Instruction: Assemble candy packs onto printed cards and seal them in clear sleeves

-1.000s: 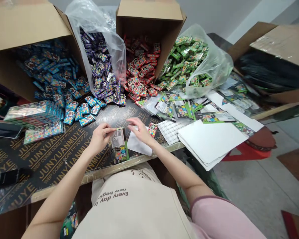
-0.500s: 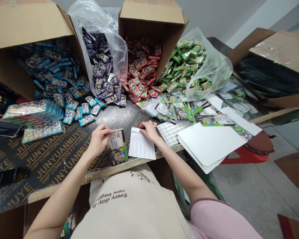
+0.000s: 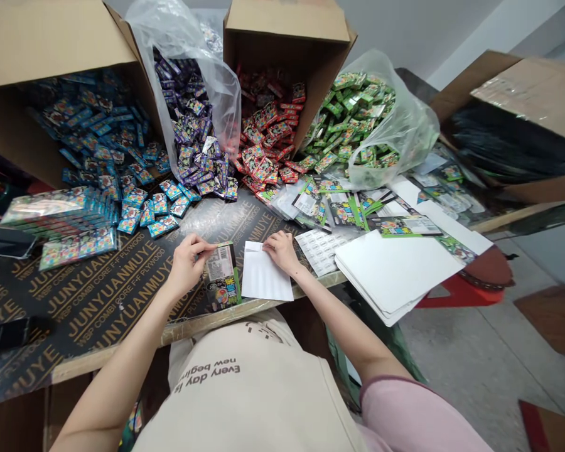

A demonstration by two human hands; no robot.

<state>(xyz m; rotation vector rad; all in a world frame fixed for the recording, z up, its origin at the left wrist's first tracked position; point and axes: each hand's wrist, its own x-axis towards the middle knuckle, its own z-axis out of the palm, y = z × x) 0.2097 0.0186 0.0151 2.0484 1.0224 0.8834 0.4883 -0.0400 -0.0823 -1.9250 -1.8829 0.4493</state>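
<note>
My left hand (image 3: 186,263) is closed, thumb and fingers pinching the top edge of a flat printed plastic pouch (image 3: 224,284) with black and green artwork. The pouch lies at the table's front edge. To its right, my right hand (image 3: 282,252) has its fingers closed at the top right corner of a white card (image 3: 266,281). A small folded flap shows along the card's upper edge. Pouch and card lie side by side, slightly apart. Close to my right hand is a sheet of small printed labels (image 3: 321,250).
Small packets fill the back: blue packets (image 3: 98,125) in a carton, purple packets (image 3: 195,132) in a bag, red packets (image 3: 266,135) in another carton, green packets (image 3: 358,119) in a bag. White cards (image 3: 400,270) overhang the right front edge. Stacked packs (image 3: 78,250) and phones lie left.
My right fingers have shifted slightly at the top corner of the white card. My left hand still pinches the pouch in the same place.
</note>
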